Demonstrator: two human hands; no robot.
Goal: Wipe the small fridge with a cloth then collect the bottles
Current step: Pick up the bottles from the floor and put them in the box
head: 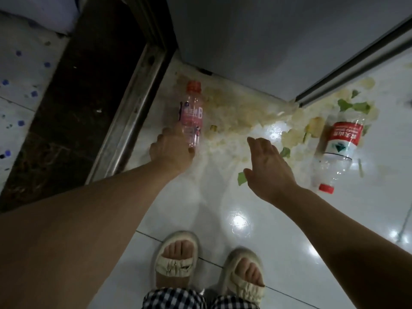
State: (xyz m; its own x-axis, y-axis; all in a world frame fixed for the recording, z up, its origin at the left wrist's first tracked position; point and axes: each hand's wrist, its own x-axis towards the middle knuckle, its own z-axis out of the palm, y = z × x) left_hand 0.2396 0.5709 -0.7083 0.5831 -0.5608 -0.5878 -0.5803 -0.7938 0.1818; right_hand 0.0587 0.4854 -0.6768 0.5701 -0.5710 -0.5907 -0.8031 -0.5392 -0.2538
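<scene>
A clear bottle with a pink label and orange-red cap (192, 112) lies on the white floor tiles by the fridge's left corner. My left hand (171, 150) rests at its bottom end, fingers around the base, so it seems to grip it. A second clear bottle with a red and white label and red cap (340, 150) lies on the floor to the right, cap pointing toward me. My right hand (267, 168) hovers open between the two bottles, holding nothing. The small fridge (256, 41) stands ahead, grey-white. No cloth is in view.
Yellowish spilled food and green leaf scraps (240, 112) are spread on the floor in front of the fridge and around the right bottle. A metal door track and dark threshold (124, 103) run along the left. My sandalled feet (207, 264) stand at the bottom.
</scene>
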